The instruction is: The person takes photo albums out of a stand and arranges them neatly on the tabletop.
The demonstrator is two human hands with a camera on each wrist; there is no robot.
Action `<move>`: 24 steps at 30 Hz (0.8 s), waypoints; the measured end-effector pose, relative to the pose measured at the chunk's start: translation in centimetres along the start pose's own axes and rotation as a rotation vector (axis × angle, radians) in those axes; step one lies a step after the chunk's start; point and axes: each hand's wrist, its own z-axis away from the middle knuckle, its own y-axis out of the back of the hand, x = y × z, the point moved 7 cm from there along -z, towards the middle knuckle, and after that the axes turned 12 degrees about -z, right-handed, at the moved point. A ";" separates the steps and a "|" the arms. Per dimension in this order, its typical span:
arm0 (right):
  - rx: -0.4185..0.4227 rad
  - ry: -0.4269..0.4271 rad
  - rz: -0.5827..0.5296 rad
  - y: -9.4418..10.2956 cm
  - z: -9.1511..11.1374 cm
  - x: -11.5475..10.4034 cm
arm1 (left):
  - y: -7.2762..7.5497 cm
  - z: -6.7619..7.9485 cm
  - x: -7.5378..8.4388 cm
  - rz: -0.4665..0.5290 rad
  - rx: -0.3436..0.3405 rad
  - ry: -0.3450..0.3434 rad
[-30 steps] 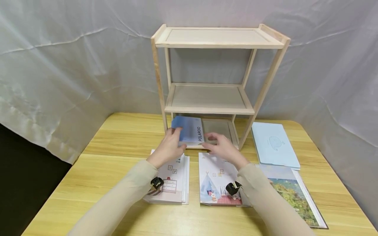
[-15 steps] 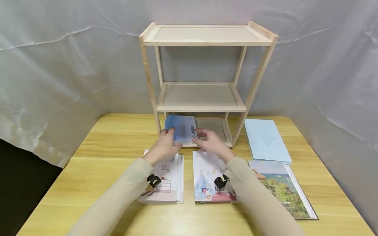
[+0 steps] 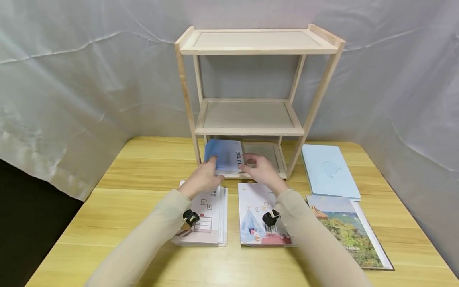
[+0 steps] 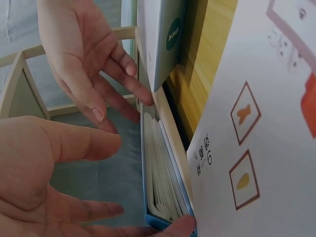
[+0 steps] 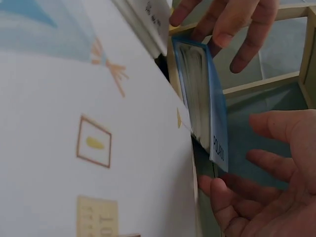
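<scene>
A blue photo album (image 3: 226, 155) marked POLAROID lies flat at the left of the bottom shelf, its page edges toward me. My left hand (image 3: 203, 178) is at its left front corner; in the left wrist view a fingertip (image 4: 181, 225) touches that corner while the other fingers are spread apart. My right hand (image 3: 263, 172) is at the album's right front corner, fingers loosely bent and not closed round it. In the right wrist view, the right hand (image 5: 281, 187) stands just beside the lettered corner; whether it touches is unclear.
The three-tier wooden rack (image 3: 251, 130) stands at the back of the table. In front lie two white illustrated albums, one left (image 3: 208, 223) and one right (image 3: 251, 215), partly under my arms. At right are a light blue book (image 3: 330, 171) and a landscape-covered album (image 3: 353, 235).
The head view has shifted slightly. My right fingertips have moved a little left, onto the lettered edge of the blue album. The left hand and the album look nearly the same.
</scene>
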 end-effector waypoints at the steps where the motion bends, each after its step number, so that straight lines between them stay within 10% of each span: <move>1: -0.002 0.001 0.005 0.0 0.0 0.1 | -0.1 0.0 0.1 0.000 -0.007 -0.002; 24: -0.011 -0.005 0.059 1.8 0.9 0.6 | -0.7 -0.6 1.5 0.043 -0.023 -0.027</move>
